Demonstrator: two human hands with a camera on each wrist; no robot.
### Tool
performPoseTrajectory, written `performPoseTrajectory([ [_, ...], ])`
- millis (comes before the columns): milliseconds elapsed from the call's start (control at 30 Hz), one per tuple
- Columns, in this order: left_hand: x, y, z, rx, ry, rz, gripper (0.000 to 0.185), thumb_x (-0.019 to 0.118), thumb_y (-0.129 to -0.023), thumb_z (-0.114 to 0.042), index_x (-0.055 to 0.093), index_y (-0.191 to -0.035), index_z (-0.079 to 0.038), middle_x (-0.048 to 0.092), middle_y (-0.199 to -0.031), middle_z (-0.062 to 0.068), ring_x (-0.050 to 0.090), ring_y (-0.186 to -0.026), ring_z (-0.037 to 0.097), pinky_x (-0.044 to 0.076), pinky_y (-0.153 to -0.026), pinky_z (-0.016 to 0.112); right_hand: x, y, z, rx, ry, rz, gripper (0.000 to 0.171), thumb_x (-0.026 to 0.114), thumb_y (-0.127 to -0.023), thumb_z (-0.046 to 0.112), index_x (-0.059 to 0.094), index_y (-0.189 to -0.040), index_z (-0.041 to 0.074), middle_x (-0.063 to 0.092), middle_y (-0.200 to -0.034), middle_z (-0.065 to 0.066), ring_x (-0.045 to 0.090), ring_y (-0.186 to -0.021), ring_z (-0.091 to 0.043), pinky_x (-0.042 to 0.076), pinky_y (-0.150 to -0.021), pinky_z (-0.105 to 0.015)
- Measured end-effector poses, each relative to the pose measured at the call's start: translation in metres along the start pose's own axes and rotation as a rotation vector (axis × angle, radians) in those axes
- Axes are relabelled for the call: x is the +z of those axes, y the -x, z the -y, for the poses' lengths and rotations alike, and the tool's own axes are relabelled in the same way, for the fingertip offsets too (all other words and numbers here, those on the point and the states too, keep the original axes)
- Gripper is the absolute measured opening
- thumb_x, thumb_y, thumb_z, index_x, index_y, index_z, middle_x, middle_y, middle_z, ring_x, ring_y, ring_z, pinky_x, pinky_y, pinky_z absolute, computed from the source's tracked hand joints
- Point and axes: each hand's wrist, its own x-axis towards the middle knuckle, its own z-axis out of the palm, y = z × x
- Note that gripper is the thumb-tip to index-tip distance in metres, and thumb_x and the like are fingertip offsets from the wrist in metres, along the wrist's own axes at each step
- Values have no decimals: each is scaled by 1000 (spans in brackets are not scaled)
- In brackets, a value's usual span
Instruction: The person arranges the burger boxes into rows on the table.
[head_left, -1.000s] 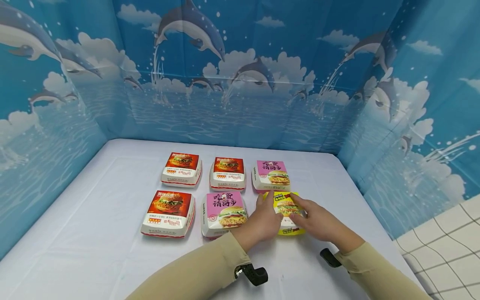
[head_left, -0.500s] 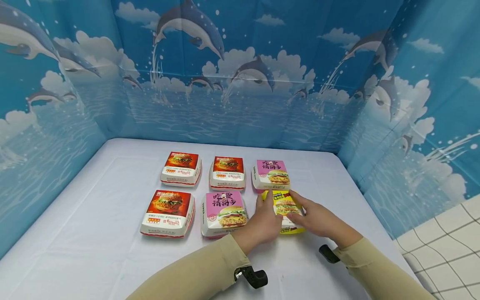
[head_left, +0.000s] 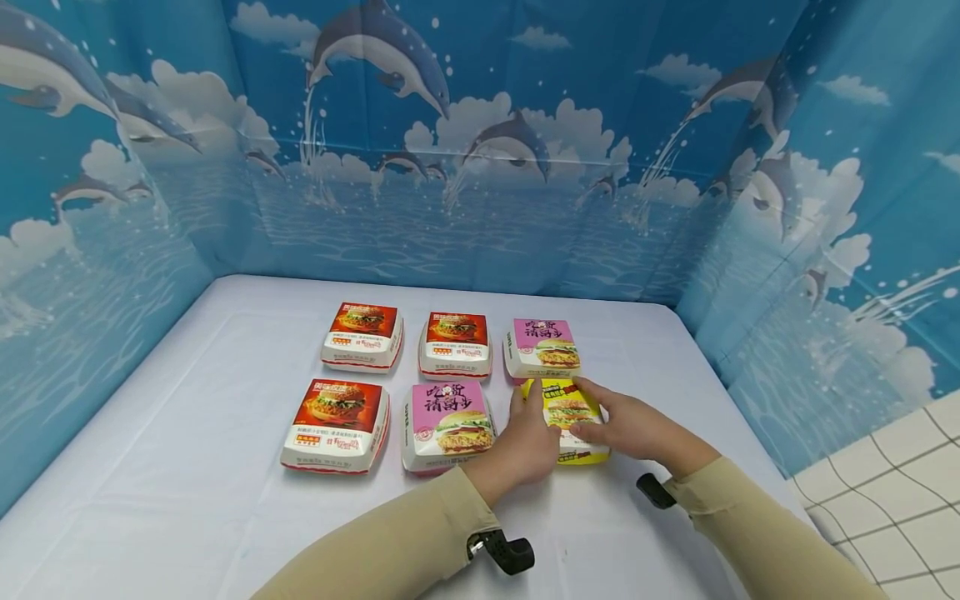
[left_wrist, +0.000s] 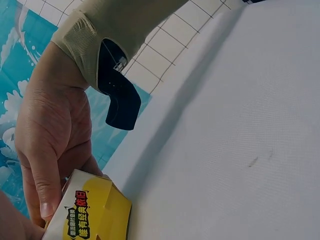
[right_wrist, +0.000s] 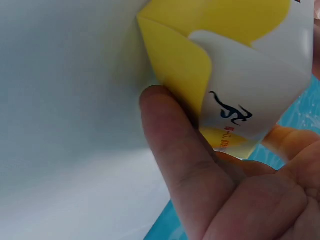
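Note:
A yellow-and-white burger box (head_left: 567, 417) stands at the front right of the group, between my two hands. My left hand (head_left: 523, 443) grips its left side, the thumb near the top edge. From the right, my right hand (head_left: 637, 423) holds it with the thumb over the top and the index finger at the far corner. In the right wrist view, a fingertip (right_wrist: 159, 102) lies low against the box's folded side flap. A pink-and-white burger box (head_left: 543, 348) sits directly behind the yellow one; another pink box (head_left: 448, 425) is left of my left hand.
Three red-and-white burger boxes, the front-left one (head_left: 336, 425), the back-left one (head_left: 363, 336) and the back-middle one (head_left: 455, 344), complete two rows on the white-covered table (head_left: 172, 467). A blue dolphin-print curtain (head_left: 450, 225) encloses the back and sides.
The yellow burger box and both hands have shifted very slightly away and to the left, closer to the pink box behind. The hold looks the same; the other boxes stay in place.

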Motion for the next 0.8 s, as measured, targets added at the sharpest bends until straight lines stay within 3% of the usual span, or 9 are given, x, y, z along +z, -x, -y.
performPoseTrajectory([
  [800, -2, -2, 1, -5, -24, -1, 75, 53, -110, -26, 10, -171, -21, 1, -177, 16, 38, -154, 37, 40, -121, 54, -2, -5, 2, 8, 2, 2, 107, 77, -88, 62, 23, -169, 20, 39, -164, -28, 43, -144, -52, 45, -110, -70],
])
